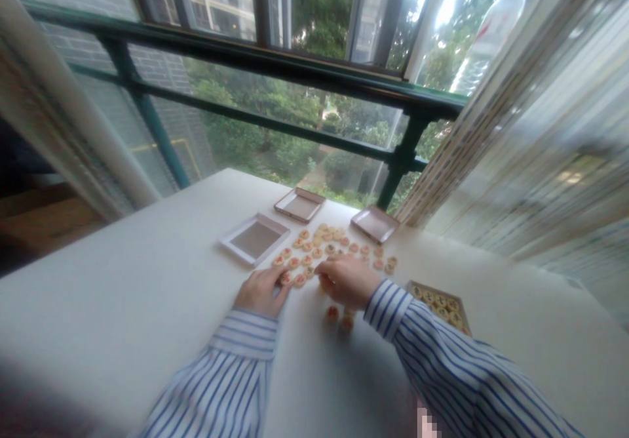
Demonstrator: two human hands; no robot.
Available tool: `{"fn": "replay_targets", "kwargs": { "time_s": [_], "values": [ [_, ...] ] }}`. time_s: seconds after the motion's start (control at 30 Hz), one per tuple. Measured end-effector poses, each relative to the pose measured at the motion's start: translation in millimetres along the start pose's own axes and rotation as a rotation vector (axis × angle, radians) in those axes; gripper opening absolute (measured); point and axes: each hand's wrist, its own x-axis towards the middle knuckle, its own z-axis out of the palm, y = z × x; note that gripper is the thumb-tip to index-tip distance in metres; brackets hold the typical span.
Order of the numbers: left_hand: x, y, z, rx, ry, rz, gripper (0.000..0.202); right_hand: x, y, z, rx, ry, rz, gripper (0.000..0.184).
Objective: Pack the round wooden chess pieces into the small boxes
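Observation:
Round wooden xiangqi pieces [317,252] with red or dark characters lie scattered on the white table. My left hand [259,292] rests at the near left of this group, thumb and fingers curled about a red-marked xiangqi piece [286,279]. To its right, my right hand [350,279] reaches over the pieces with its fingers pinched together. Whatever lies between those fingertips is hidden from me. Just below the right hand sit red-marked pieces [332,313], apart from the main group. Both wrists wear blue-striped white sleeves.
Behind the pieces lie a white-rimmed tray [227,244], a shallow box part [278,210] and another box part [392,233]. A box [464,317] filled with rows of pieces sits right, partly behind my sleeve. A green railing [275,64] runs beyond the table [122,294].

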Motion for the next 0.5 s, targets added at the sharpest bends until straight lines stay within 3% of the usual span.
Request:
{"fn": "replay_targets", "kwargs": {
  "time_s": [0.3, 0.5],
  "values": [
    [3.2, 13.8, -9.8, -0.121, 0.155, 0.105, 0.032, -6.3, 1.7, -4.5, -0.009, -0.022, 0.008, 0.027],
    [2.4, 30.3, -17.4, -0.208, 0.254, 0.133, 0.035, -16.8, 1.7, -6.6, -0.037, 0.039, -0.028, 0.024]
  ]
}}
